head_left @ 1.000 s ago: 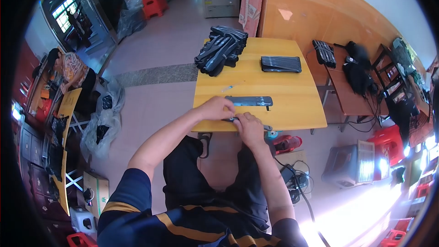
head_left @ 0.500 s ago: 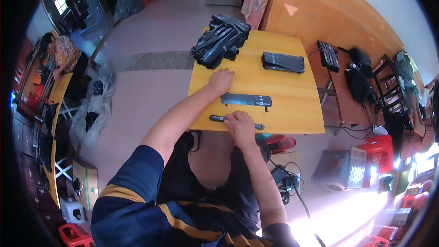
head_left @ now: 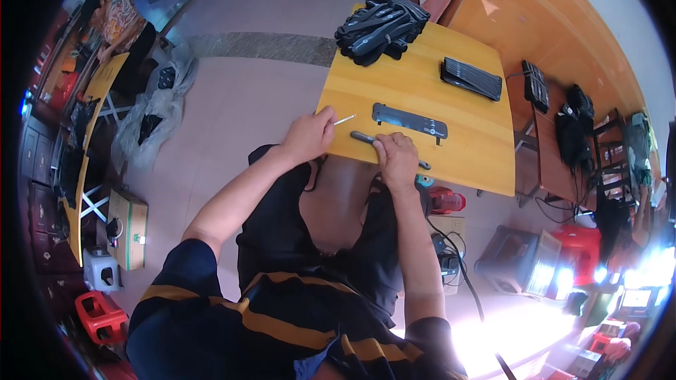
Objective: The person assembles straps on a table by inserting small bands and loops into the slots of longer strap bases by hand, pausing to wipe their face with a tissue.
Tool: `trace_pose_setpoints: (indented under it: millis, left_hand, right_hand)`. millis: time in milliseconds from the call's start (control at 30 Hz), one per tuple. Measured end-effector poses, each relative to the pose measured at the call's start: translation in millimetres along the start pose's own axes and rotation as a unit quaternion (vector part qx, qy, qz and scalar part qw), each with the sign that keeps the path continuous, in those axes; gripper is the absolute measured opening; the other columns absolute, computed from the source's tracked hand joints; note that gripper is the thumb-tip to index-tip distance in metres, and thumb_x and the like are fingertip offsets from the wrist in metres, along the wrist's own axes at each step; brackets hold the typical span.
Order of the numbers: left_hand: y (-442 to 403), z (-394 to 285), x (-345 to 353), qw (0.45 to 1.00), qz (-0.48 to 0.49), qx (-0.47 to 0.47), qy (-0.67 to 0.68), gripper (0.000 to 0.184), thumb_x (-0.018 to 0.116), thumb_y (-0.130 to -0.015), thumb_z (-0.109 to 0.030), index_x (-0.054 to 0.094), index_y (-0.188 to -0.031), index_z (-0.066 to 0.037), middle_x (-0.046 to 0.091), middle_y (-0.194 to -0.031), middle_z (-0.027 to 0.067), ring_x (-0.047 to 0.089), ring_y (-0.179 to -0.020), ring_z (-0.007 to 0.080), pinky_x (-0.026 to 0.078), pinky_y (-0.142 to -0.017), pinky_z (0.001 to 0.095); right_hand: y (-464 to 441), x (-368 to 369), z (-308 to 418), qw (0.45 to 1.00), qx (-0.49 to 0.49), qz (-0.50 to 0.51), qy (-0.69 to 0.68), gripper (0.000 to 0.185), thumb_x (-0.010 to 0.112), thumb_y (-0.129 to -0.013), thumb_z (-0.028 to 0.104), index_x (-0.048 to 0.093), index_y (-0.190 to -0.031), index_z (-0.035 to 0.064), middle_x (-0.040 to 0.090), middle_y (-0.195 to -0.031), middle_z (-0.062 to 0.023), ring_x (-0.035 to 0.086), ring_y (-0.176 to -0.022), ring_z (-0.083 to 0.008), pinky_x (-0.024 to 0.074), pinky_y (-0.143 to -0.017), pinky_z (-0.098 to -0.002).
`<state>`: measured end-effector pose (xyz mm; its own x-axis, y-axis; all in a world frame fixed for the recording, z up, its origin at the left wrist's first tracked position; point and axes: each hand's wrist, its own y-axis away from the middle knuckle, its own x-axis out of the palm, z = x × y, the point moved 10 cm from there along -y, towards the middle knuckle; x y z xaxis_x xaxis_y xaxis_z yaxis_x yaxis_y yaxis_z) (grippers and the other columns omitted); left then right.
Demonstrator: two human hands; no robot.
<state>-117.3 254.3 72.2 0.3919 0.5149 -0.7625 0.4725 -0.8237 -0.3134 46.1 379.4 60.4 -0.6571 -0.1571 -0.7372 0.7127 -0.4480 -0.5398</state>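
Note:
My left hand (head_left: 310, 135) is closed at the left table edge. A thin white stick (head_left: 346, 119) sticks out from its fingers toward the table. My right hand (head_left: 398, 160) grips a narrow dark grey bar (head_left: 362, 138) near the front edge; both rounded ends show past my fingers, and the middle is covered. Just beyond the bar lies a flat dark strip (head_left: 405, 120) with white printing near its right end and small tabs along its lower side.
On the yellow table (head_left: 486, 162) sit a heap of dark bundled pieces (head_left: 384, 28) and a neat stack of dark strips (head_left: 470, 79). To the right is a brown table (head_left: 529, 123) with another bundle. A person (head_left: 121, 24) sits at the far left.
My left hand has drawn back from the table's middle toward its left edge, now with the thin stick in it. My right hand stays on the bar. The view has shifted.

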Motion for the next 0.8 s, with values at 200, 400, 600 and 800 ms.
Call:
trace_pose_setpoints:
  millis: [200, 400, 600, 800]
  left_hand:
    - [37, -25, 14, 1.0, 0.008, 0.008, 0.024, 0.019, 0.054, -0.094, -0.01, 0.061, -0.111, -0.008, 0.071, -0.09, 0.0191, 0.068, -0.083, 0.0426, 0.054, -0.07, 0.0523]
    - [41, -38, 23, 1.0, -0.014, 0.014, -0.009, 0.027, 0.058, -0.096, -0.014, 0.07, -0.119, -0.011, 0.072, -0.095, 0.0152, 0.07, -0.085, 0.0371, 0.057, -0.074, 0.0483]
    - [43, -37, 28, 0.999, -0.038, 0.019, -0.022, 0.025, 0.061, -0.094, -0.014, 0.075, -0.114, -0.014, 0.069, -0.09, 0.0128, 0.07, -0.082, 0.0339, 0.056, -0.071, 0.0451]
    - [41, -37, 33, 0.999, -0.033, 0.013, -0.019, 0.025, 0.062, -0.091, -0.014, 0.078, -0.111, -0.017, 0.067, -0.085, 0.0104, 0.069, -0.079, 0.0317, 0.056, -0.069, 0.044]
  right_hand:
    - [1, 7, 11, 1.0, -0.023, 0.004, -0.016, 0.017, 0.075, -0.088, 0.021, 0.076, -0.101, 0.0107, 0.067, -0.097, -0.0059, 0.065, -0.093, -0.0286, 0.0516, -0.08, -0.0424]
    - [3, 8, 11, 0.999, -0.033, 0.017, -0.004, 0.021, 0.075, -0.087, 0.019, 0.076, -0.107, 0.0119, 0.067, -0.098, -0.0049, 0.065, -0.094, -0.0276, 0.0515, -0.08, -0.0421]
    - [3, 10, 10, 0.999, -0.033, 0.028, -0.006, 0.023, 0.076, -0.087, 0.019, 0.076, -0.109, 0.0126, 0.067, -0.098, -0.0049, 0.064, -0.094, -0.0274, 0.0512, -0.081, -0.0422]
    - [2, 10, 9, 0.999, -0.03, 0.029, -0.008, 0.022, 0.076, -0.087, 0.018, 0.077, -0.108, 0.0129, 0.067, -0.098, -0.0053, 0.064, -0.094, -0.0276, 0.0507, -0.081, -0.0423]
